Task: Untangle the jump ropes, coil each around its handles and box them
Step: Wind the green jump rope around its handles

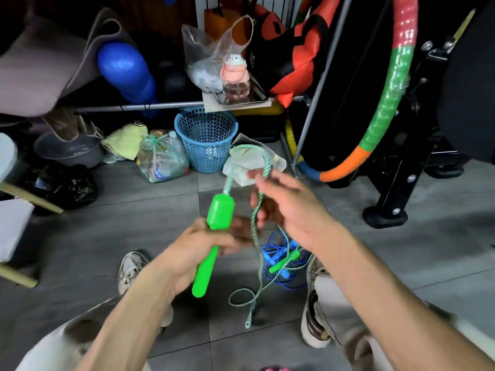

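The left hand [203, 245] is curled round the middle of a bright green jump-rope handle [211, 245], holding it tilted with its fat end up and far and its thin end pointing down toward the near side. From the fat end a pale green braided rope [255, 223] rises, arches over to the right and comes down across the right hand [289, 210]. That hand is raised just right of the handle, its fingers [258, 174] loosely bent with the rope passing between them; motion blur keeps me from telling whether they pinch it or only guide it. Below the hand the rope hangs to the grey tiled floor [401, 263], where it lies in a loose loop between the person's two shoes and ends in a small eye near the right shoe [312, 317].

On the floor just beyond that shoe lies a tangle of blue jump rope [270, 266] with blue handles, and the second green handle [284, 262] rests across it. The left shoe [131, 269] stands to the left of the held handle.

Farther off, a blue perforated basket [205, 140] stands on the floor under a metal rail, with a clear bag of empty plastic bottles [160, 159] to its left and a grey basin [69, 151] farther left. A striped hula hoop [391, 89] in red, green, orange and blue leans on the right against a black frame.
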`<state>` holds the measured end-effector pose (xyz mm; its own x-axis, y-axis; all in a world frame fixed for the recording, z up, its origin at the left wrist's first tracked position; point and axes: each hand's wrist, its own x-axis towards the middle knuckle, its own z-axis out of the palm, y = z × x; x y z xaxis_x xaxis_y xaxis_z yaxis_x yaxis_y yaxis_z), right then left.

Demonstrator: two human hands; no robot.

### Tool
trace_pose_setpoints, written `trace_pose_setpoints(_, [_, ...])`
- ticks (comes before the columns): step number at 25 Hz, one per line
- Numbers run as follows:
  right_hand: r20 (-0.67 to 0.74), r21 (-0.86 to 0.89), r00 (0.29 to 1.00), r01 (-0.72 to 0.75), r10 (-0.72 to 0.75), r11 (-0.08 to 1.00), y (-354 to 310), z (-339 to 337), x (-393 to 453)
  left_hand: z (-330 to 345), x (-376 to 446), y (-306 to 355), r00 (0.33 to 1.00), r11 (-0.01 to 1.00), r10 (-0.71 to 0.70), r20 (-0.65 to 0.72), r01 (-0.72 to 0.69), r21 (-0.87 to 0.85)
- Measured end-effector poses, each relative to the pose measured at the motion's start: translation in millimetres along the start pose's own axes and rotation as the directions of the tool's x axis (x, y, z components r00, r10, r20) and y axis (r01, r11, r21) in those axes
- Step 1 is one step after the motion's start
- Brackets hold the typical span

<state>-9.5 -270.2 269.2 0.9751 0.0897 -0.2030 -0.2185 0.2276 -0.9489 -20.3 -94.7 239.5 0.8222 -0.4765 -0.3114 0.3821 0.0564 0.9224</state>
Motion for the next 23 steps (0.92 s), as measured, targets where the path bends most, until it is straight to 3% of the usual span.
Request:
trace_pose_setpoints(2, [-0.149,0.111,0.988,0.060,-0.043,0.992,-14,-12,5,6,-5,-5,0.998,0.998,-0.046,0.052,0.043,0.054])
trace_pose_setpoints(4, [-0.285,0.157,0.958,0.073,-0.025,0.985,-24,-25,10,0,-5,-6,0.999,0.997,-0.044,-0.007,0.044,0.065])
trace_pose_setpoints(7, [-0.511,0.189,0.860,0.095,0.015,0.977,-36,-49,13,-7,-11,2,0.998,0.999,-0.047,0.038,0.047,0.010])
trace_pose_setpoints(9, [-0.630,0.114,0.777,0.091,0.001,0.989,-42,-65,14,-9,-14,5,0.996,1.000,0.008,0.093,-0.010,0.023])
trace_pose_setpoints(11, [-0.665,-0.156,0.733,0.049,-0.141,0.987,-42,-71,9,-10,-15,7,0.995,0.999,0.039,0.091,-0.037,-0.026])
trace_pose_setpoints(13, [-0.511,-0.577,0.763,0.037,-0.396,0.816,-31,-60,2,-9,-12,7,0.998,0.996,0.049,0.030,-0.046,-0.076])
trace_pose_setpoints(14, [-0.360,-0.695,0.828,0.069,-0.430,0.715,-24,-48,-3,-9,-11,7,0.999,0.997,0.047,-0.004,-0.047,-0.068])
trace_pose_setpoints(15, [-0.217,-0.738,0.903,0.097,-0.370,0.668,-17,-34,-9,-7,-10,7,0.999,0.998,0.040,-0.028,-0.041,-0.041])
trace_pose_setpoints(17, [-0.046,-0.763,0.987,0.067,-0.157,0.643,-8,-9,-20,-6,-9,8,0.998,1.000,0.029,-0.064,-0.029,-0.001])
trace_pose_setpoints(19, [0.011,-0.786,0.998,0.044,-0.058,0.617,-4,3,-24,-6,-7,9,0.994,1.000,0.014,-0.107,-0.013,0.015])
trace_pose_setpoints(22, [0.141,-0.583,0.983,-0.013,0.117,0.813,-4,9,-22,-9,-7,10,0.993,1.000,-0.001,-0.119,0.004,0.026])
trace_pose_setpoints(23, [0.191,-0.553,0.968,-0.032,0.164,0.833,-6,9,-19,-9,-7,10,0.994,1.000,0.002,-0.106,0.002,0.031])
